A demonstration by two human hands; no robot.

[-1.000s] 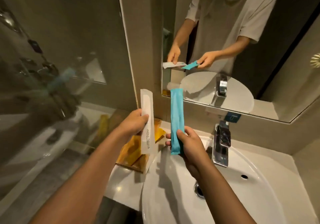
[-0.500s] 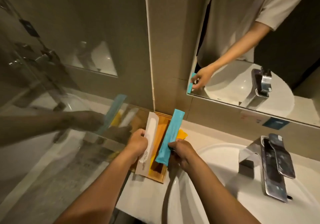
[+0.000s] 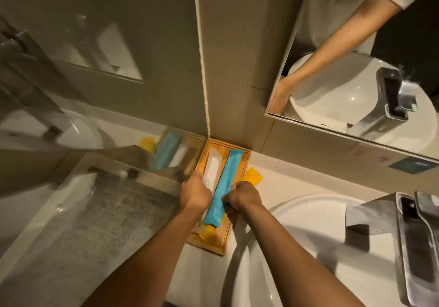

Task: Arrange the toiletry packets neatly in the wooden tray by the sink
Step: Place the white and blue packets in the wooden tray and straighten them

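Wooden tray [image 3: 225,243] stands in the corner of the worktop [image 3: 297,176], between the glass partition and the white sink [image 3: 308,247], with its long side running away from the person. Two long packets lie in it side by side. The left hand [image 3: 194,194] is closed around the near end of the white packet [image 3: 212,170], and the right hand [image 3: 242,197] pinches the right edge of the blue packet [image 3: 223,189] with thumb and fingers. The blue packet sits a little slanted, its near end pointing left toward the white one. To do this step well, I think both packets should be pushed flat and parallel to the tray walls, their far ends level with each other, before the hands release them. Under them lie yellow packets: one [image 3: 253,176] sticks out over the right wall onto the worktop, another [image 3: 207,232] shows at the near end. These probably need to be tucked inside as well. How many yellow ones there are I cannot tell.
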